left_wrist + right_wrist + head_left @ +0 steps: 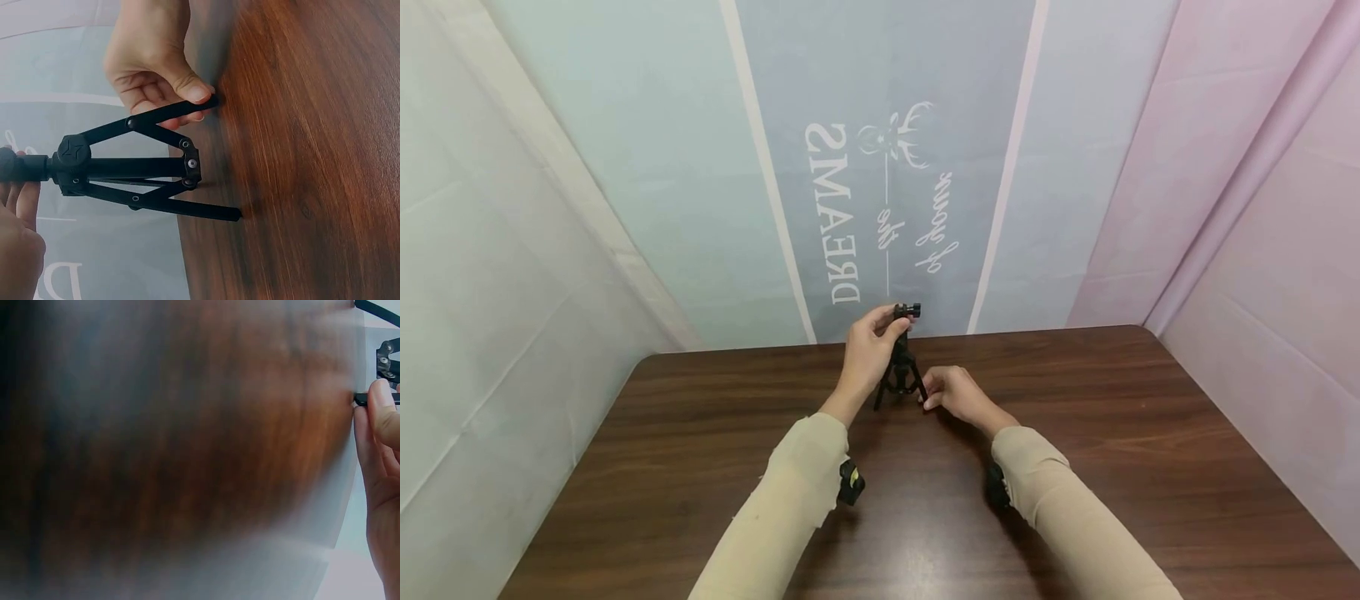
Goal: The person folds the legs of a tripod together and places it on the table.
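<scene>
A small black tripod stands upright near the back edge of the table, its legs spread. My left hand grips its top, just under the clamp-like head. Low on the right, my right hand pinches the end of one leg between thumb and fingers. In the left wrist view the tripod's hinged braces and centre column show, with the right hand on the leg's tip. The right wrist view catches only the leg's end at the fingertips of the right hand.
The brown wood-grain table lies under both arms. Behind it hangs a fabric backdrop with mirrored lettering, close to the tripod. Pale fabric walls stand at both sides. A black wrist device is strapped to the left forearm.
</scene>
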A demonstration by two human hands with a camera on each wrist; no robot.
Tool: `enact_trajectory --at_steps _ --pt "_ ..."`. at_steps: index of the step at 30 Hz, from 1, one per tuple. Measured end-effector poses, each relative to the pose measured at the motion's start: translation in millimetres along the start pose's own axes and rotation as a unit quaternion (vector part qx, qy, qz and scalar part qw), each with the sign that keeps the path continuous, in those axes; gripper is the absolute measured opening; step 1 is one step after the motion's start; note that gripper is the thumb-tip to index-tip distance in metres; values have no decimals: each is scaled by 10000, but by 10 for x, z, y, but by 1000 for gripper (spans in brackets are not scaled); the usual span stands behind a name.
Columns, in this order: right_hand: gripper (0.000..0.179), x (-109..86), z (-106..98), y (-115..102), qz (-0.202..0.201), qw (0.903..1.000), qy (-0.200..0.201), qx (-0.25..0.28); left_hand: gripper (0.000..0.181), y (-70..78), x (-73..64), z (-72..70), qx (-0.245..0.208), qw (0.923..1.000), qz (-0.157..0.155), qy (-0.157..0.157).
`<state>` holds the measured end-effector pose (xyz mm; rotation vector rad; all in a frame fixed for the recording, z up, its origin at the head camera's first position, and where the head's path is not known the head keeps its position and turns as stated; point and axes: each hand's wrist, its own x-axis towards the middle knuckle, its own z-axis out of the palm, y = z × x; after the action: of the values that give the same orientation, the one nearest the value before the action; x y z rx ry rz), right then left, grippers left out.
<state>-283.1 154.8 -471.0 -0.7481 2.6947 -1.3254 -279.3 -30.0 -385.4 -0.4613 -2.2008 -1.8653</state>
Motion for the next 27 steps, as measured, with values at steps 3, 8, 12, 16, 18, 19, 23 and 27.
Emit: enact_trajectory --at_steps 3,8,12,16,18,19,23,27 --pt "15 3 -3 13 33 9999 107 -56 33 5 1 8 -1 10000 12 24" --pt "16 32 -3 10 86 9997 155 -141 32 11 -6 9 -18 10000 -5 68" --pt "19 67 3 -13 121 9997 189 -123 30 14 -11 14 -53 9999 5 100" --pt "21 95 15 -18 190 9996 174 -69 27 16 -16 31 -81 9998 40 159" --pt "21 103 22 -9 231 9996 159 -44 27 18 -23 41 -101 9997 45 209" --pt "21 104 23 -5 265 9995 149 -22 27 17 -27 47 -106 9997 47 229" --pt "20 108 27 14 342 9993 113 125 27 15 -47 71 -113 9996 79 261" --pt "20 104 31 17 355 9990 88 267 26 4 -60 83 -46 9994 124 311"
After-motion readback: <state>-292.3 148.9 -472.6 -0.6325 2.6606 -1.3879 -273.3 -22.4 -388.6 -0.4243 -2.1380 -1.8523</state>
